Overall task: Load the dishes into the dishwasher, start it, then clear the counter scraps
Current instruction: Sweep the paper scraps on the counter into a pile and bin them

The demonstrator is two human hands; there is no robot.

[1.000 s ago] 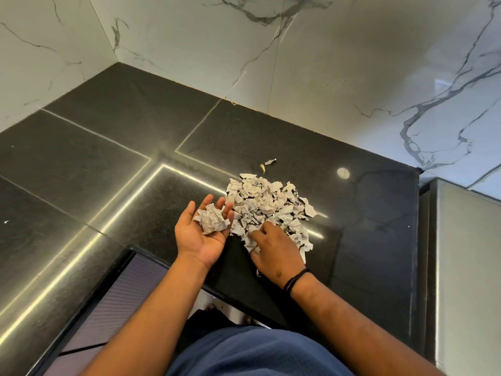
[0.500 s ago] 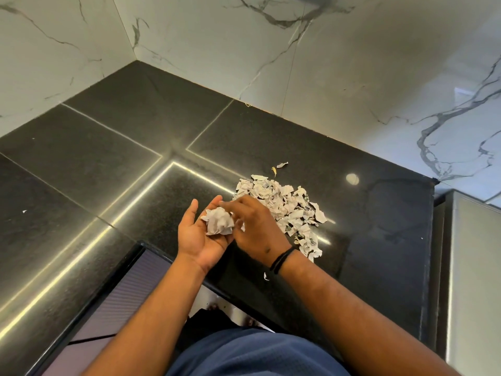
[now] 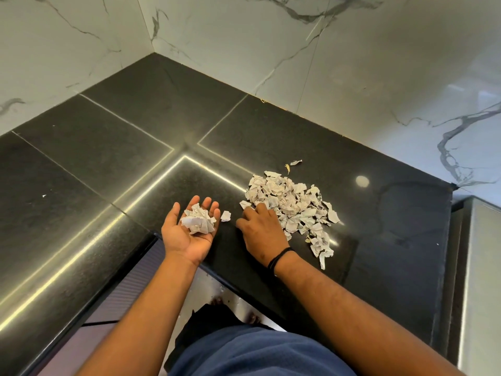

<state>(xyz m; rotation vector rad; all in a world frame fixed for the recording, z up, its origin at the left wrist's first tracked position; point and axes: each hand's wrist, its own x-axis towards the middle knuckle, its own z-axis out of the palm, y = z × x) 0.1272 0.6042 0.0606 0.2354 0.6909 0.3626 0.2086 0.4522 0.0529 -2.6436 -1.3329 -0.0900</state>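
Paper scraps gathered by hand on the black counter

A small wad of scraps is cupped in the left hand, palm up, fingers relaxed; the right hand is laid with fingers bent on the scrap pile, at its 8 o'clock edge; whether anything is pinched cannot be told

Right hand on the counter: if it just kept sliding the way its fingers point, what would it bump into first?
The right hand points up-left along the black counter. Its fingertips already touch the near edge of the paper scrap pile, so those scraps come first; depth is hard to judge.
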